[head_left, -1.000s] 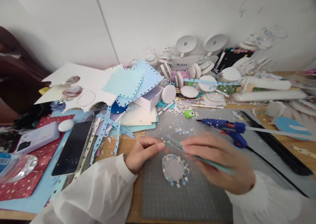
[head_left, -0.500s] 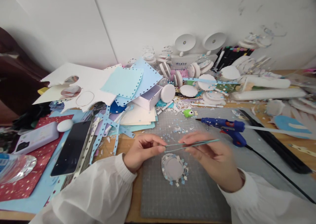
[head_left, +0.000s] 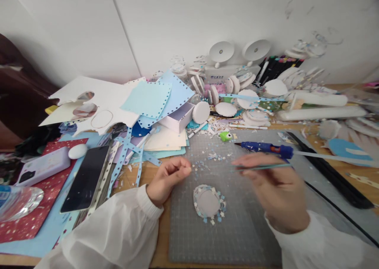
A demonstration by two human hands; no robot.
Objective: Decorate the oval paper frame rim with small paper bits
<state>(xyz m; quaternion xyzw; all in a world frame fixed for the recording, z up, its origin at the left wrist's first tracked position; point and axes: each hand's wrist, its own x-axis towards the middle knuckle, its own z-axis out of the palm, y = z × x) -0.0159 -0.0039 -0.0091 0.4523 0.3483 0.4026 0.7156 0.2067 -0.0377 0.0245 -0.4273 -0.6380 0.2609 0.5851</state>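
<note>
Blurred by motion, my right hand [head_left: 275, 186] grips a pair of teal tweezers [head_left: 268, 166] above the grey cutting mat [head_left: 237, 233]. My left hand [head_left: 169, 179] is closed in a pinch at the mat's left side; anything between its fingertips is too small to make out. Between and below the hands lies a round white disc [head_left: 208, 202], ringed with small blue and white stars. Loose paper stars [head_left: 217, 156] are scattered on the mat beyond it.
A blue glue gun [head_left: 266, 147] lies behind my right hand, its black cord [head_left: 334, 211] running right. A phone [head_left: 85, 178], water bottle [head_left: 20, 200] and punched paper strips [head_left: 117, 166] lie left. Paper sheets [head_left: 148, 97] and white discs [head_left: 201, 112] crowd the back.
My right hand has moved right with the tweezers, whose tips have come away from my left fingers. My left hand has shifted slightly left. The starred disc has stayed put.
</note>
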